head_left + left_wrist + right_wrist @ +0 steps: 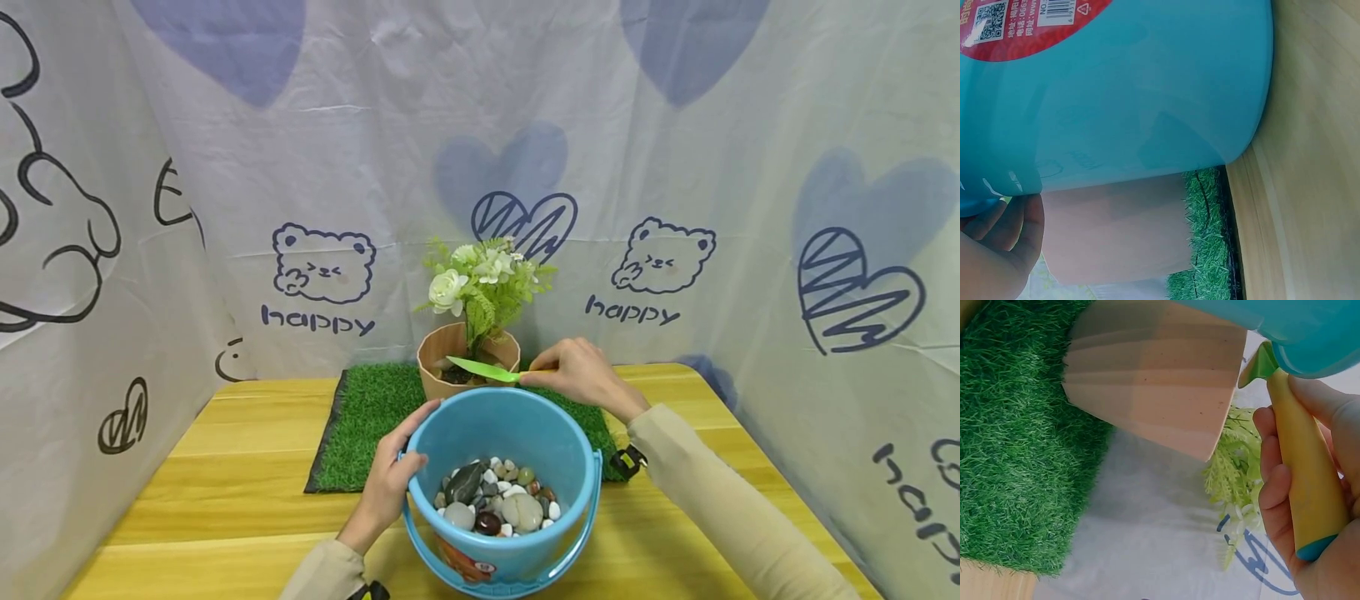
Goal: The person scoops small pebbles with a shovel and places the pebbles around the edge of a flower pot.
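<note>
right fingers (1275, 481) grip trowel (1313, 472) near edge of pot (1147, 387) — left fingers (1030, 228) pinch rim of bucket (502, 421)

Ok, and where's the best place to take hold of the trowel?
Probably grip the trowel by its yellow handle, coming from the right: the handle is long and rounded, and in the head view the green blade points left across the pot. The right hand holds it there.

White printed backdrop (375, 150) behind wooden table (240, 450); green grass mat (363, 425) on top.
</note>
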Demonstrator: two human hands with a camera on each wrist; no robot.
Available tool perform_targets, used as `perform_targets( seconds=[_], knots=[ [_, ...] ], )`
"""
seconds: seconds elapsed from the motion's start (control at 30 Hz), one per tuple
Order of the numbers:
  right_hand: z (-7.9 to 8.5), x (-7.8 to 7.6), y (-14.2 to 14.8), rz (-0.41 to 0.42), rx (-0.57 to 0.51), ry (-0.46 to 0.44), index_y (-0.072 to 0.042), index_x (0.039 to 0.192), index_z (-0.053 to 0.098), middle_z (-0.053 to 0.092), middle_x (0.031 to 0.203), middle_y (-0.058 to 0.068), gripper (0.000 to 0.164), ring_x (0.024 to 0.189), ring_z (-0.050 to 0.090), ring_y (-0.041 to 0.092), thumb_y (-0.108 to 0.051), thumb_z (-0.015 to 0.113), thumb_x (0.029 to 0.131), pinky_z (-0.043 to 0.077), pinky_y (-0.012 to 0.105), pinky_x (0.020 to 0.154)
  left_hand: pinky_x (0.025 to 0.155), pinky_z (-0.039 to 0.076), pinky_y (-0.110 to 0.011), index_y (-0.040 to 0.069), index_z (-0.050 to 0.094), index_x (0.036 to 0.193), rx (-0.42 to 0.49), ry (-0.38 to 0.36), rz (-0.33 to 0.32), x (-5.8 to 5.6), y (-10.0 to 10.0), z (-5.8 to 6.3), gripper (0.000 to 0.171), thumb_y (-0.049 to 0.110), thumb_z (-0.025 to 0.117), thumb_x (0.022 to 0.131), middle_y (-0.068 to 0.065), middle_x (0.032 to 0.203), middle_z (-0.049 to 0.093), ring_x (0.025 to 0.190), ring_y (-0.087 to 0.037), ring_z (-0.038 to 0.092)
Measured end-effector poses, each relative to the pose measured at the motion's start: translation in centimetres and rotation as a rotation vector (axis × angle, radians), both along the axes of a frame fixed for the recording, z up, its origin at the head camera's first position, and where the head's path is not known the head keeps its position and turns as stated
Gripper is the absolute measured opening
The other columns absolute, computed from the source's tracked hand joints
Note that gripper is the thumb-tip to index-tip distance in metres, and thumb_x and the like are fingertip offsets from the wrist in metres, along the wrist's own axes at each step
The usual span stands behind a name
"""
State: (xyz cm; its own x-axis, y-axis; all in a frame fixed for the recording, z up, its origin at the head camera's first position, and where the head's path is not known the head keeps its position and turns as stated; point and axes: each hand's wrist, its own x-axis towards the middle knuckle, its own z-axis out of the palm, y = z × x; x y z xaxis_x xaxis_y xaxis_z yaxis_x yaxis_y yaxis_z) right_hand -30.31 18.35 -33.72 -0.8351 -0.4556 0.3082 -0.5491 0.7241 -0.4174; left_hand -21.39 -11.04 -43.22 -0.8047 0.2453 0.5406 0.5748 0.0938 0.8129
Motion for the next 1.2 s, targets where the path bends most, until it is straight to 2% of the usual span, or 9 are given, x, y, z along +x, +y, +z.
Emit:
perform_targets(
  seconds=[0.3,0.37,0.57,0.7,0.93,1.2],
  knots=[
    [-0.4,0.4,-0.1,0.006,-0.006,0.029,-0.023,0.087,0.080,0.068,0.067,-0.012,0.020,0.049,0.051,0.008,-0.041,0.072,0.086,0.038,0.023,0.047,0.085,0.057,-0.045,0.007,0.042,0.149,0.006,-0.016,-0.003,0.1,0.0,0.0,0.067,0.002,0.040,0.082,-0.019,0.141,0.054,0.116,-0.041,0.060],
    [-0.5,0.6,-0.1,0.016,-0.004,0.040,-0.024,0.086,0.079,0.068,0.068,-0.012,0.020,0.051,0.054,0.006,-0.042,0.071,0.086,0.041,0.023,0.048,0.085,0.057,-0.045,0.006,0.042,0.149,0.005,-0.018,-0.004,0.1,0.0,0.0,0.067,0.002,0.040,0.082,-0.019,0.141,0.054,0.116,-0.041,0.060],
    [-0.8,1.4,-0.2,0.012,-0.041,0.090,-0.024,0.092,0.079,0.072,0.076,-0.011,0.021,0.056,0.058,0.003,-0.042,0.071,0.086,0.047,0.023,0.054,0.086,0.056,-0.047,0.015,0.043,0.149,0.006,-0.018,-0.002,0.1,0.0,0.0,0.068,0.002,0.039,0.082,-0.019,0.141,0.054,0.116,-0.041,0.060],
    [-0.9,2.0,-0.4,-0.006,-0.076,0.124,-0.023,0.094,0.080,0.073,0.079,-0.009,0.022,0.057,0.058,0.001,-0.042,0.072,0.085,0.048,0.022,0.054,0.086,0.056,-0.048,0.011,0.043,0.149,0.002,-0.013,-0.001,0.1,0.1,0.1,0.068,0.002,0.039,0.082,-0.019,0.142,0.053,0.117,-0.041,0.060],
    [-1.3,3.0,-0.9,-0.007,-0.097,0.231,-0.020,0.094,0.080,0.075,0.081,-0.006,0.024,0.060,0.058,-0.002,-0.041,0.074,0.084,0.047,0.019,0.056,0.086,0.056,-0.048,0.003,0.041,0.149,-0.004,-0.005,0.007,0.2,0.1,0.1,0.068,0.002,0.038,0.081,-0.020,0.143,0.051,0.119,-0.041,0.059],
    [-2.5,4.0,-0.8,-0.016,-0.066,0.426,-0.016,0.095,0.080,0.074,0.082,-0.005,0.025,0.066,0.061,0.005,-0.037,0.077,0.081,0.047,0.021,0.059,0.087,0.055,-0.048,0.006,0.041,0.149,0.008,-0.018,0.006,0.2,0.1,0.1,0.068,0.002,0.038,0.081,-0.019,0.144,0.051,0.120,-0.041,0.059]
  ],
)
